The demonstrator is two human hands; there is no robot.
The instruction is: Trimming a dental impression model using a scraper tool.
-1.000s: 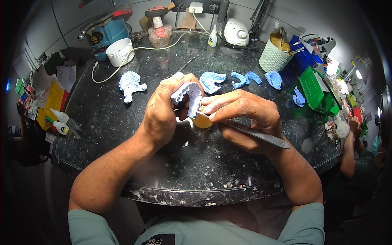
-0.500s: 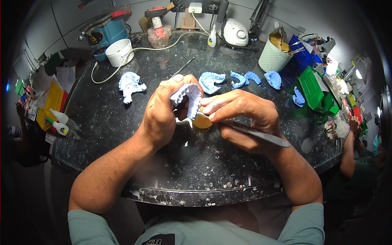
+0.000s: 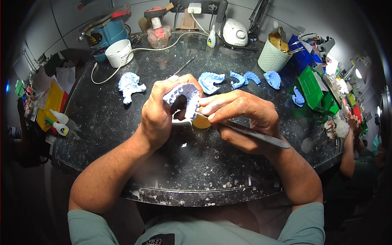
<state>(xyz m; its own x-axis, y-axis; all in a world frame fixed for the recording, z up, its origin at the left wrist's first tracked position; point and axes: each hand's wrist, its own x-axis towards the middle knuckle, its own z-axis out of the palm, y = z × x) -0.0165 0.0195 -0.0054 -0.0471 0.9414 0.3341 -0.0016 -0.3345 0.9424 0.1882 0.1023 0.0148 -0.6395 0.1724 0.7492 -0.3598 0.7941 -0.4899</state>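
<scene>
My left hand (image 3: 157, 114) is closed round a pale bluish-white dental cast (image 3: 192, 104), its horseshoe arch of teeth facing up. In my right hand (image 3: 247, 118) is a scalpel (image 3: 257, 134), gripped like a pen, with its flat metal handle pointing down to the right. The fingertips of that hand meet the right side of the cast, and the scalpel's tip cannot be made out there. Under the cast and fingers, a yellowish round thing (image 3: 201, 122) is partly hidden.
Several blue dental casts (image 3: 211, 81) lie across the black worktop (image 3: 171, 167), one (image 3: 130, 86) at left. A white tub (image 3: 119, 53), a thin metal tool (image 3: 184, 66), a pale green basket (image 3: 274, 57) and a green bin (image 3: 316, 90) surround them. Another person's hand (image 3: 354, 122) shows far right.
The cast has turned and tilted slightly in my left hand, so more of the gap inside its arch shows. My right hand and the scalpel have barely moved.
</scene>
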